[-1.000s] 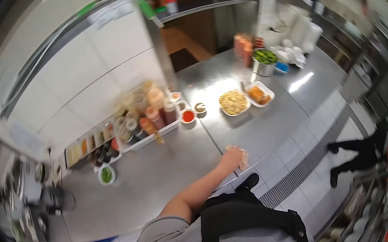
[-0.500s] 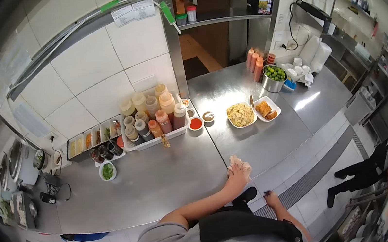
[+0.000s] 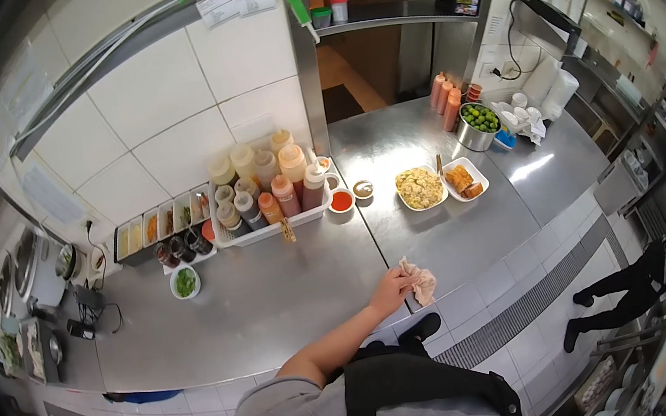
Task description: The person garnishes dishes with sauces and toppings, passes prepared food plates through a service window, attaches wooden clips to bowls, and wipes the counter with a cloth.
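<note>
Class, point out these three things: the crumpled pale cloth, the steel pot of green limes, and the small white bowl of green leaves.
Crumpled pale cloth [image 3: 422, 282]: head view, its middle.
Steel pot of green limes [image 3: 474, 139]: head view, its outer wall.
Small white bowl of green leaves [image 3: 187, 295]: head view, its front wall.

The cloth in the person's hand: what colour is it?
Pale pinkish beige, seen in the head view.

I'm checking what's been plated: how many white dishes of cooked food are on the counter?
2. The first dish, heaped with pale yellow food, stands on the counter, right of its seam; the second dish, holding orange-brown pieces, is beside it, farther right.
</note>
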Demonstrator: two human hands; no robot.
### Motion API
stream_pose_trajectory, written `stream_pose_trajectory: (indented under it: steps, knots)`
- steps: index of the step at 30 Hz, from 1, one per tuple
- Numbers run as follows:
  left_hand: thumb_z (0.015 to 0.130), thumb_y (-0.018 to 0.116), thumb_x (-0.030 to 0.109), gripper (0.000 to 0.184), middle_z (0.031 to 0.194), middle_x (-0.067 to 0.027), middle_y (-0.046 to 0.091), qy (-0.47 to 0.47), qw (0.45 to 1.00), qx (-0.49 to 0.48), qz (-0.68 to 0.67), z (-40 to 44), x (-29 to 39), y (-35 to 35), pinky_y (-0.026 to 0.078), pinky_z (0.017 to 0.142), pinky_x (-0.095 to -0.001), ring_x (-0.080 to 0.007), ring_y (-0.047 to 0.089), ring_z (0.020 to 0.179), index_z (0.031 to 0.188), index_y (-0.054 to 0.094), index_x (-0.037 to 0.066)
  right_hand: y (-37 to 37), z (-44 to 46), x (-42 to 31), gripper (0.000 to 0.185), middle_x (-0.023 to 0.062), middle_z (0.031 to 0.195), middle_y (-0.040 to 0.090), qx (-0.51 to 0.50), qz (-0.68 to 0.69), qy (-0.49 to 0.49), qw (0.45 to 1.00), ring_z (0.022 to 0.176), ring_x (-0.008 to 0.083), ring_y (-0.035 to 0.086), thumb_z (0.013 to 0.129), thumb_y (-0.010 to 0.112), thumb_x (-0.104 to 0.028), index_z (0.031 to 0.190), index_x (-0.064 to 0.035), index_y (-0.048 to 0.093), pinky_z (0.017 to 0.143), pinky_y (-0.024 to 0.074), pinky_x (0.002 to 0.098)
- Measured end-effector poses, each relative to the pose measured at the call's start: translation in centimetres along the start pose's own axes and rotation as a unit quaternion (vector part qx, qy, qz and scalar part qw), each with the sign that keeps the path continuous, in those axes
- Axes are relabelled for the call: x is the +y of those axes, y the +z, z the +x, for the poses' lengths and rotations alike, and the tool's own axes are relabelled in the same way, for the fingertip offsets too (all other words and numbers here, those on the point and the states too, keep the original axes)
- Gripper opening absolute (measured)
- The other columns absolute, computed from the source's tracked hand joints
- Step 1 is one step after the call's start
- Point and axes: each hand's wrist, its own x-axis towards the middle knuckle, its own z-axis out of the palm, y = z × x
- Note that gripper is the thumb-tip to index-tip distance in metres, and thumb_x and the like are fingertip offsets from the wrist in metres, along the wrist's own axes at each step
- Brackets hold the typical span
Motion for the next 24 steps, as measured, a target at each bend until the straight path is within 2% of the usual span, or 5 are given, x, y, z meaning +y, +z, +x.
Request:
stream_pose_trajectory:
  steps: [12,15,18,22,24]
  knots:
    - [0.074,0.067,0.005,0.025,0.089,-0.0062,0.058,0.057,0.997,0.031,0.050,-0.3,1.0,-0.5,0.046,0.079,-0.0379,-0.0259,0.054,0.088,0.098,0.069,0.011,-2.9,0.9,1.1,0.037,0.0259,0.095,0.063,0.023,0.030,0.019,0.999,0.094,0.0420,0.060,0.078,0.057,-0.026,0.103,0.0007,0.063,0.083,0.0481,0.0455]
    - [0.073,0.065,0.003,0.028,0.093,-0.0066,0.058,0.056,0.995,0.041,0.070,-0.4,1.9,-0.7,0.047,0.080,-0.0373,-0.0258,0.054,0.089,0.100,0.067,0.011,-3.6,2.7,-0.6,0.038,0.0260,0.095,0.063,0.028,0.033,-0.023,0.999,0.094,0.0421,0.060,0.078,0.057,-0.026,0.104,0.0009,0.062,0.083,0.0480,0.0454]
    - [0.072,0.062,0.002,0.028,0.096,-0.0075,0.058,0.151,0.967,0.074,0.189,0.0,2.1,-0.7,0.047,0.079,-0.0360,-0.0270,0.054,0.091,0.099,0.066,0.009,-2.6,6.0,-2.2,0.038,0.0249,0.094,0.064,0.027,0.030,-0.117,0.992,0.093,0.0415,0.060,0.077,0.057,-0.027,0.104,0.0001,0.063,0.083,0.0482,0.0449]
    - [0.072,0.059,0.003,0.025,0.100,-0.0106,0.058,0.117,0.973,-0.017,0.201,-0.9,1.0,-0.1,0.047,0.081,-0.0380,-0.0292,0.055,0.093,0.096,0.065,0.008,-3.6,5.0,-6.1,0.033,0.0223,0.093,0.066,0.002,0.034,-0.167,0.985,0.091,0.0331,0.064,0.075,0.063,-0.022,0.097,0.0022,0.066,0.078,0.0505,0.0392]
    - [0.073,0.059,0.005,0.023,0.102,-0.0122,0.058,0.080,0.978,-0.034,0.189,-0.8,-0.4,-1.0,0.047,0.082,-0.0396,-0.0302,0.055,0.094,0.096,0.065,0.007,-3.0,5.3,-5.4,0.034,0.0234,0.093,0.065,0.002,-0.009,-0.190,0.982,0.092,0.0352,0.063,0.074,0.064,-0.023,0.098,0.0017,0.065,0.079,0.0500,0.0404]
